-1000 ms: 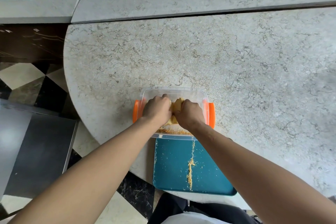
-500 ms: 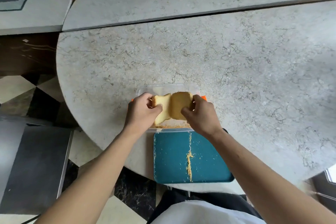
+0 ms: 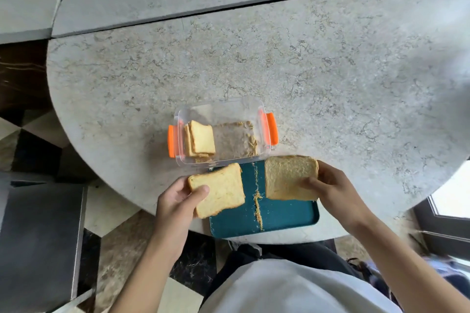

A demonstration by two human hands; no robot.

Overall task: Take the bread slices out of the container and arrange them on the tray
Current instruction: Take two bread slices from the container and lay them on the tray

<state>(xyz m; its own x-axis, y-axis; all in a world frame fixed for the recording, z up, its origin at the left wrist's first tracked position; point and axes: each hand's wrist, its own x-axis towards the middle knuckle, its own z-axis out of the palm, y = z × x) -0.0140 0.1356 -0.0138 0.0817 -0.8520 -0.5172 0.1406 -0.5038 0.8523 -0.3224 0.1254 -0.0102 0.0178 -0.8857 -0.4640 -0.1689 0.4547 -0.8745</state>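
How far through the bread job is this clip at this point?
Early to midway. Nothing lies flat on the teal tray yet; only a line of crumbs is there. In hand: the left hand holds one slice over the tray's left edge, and the right hand holds another slice over its right side. Left: a small stack of slices leans at the left end of the clear container.

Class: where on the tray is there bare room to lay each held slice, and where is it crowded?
The tray is bare either side of the crumb line, under the left slice and right slice. Crowded: the container's left end, with stacked slices.
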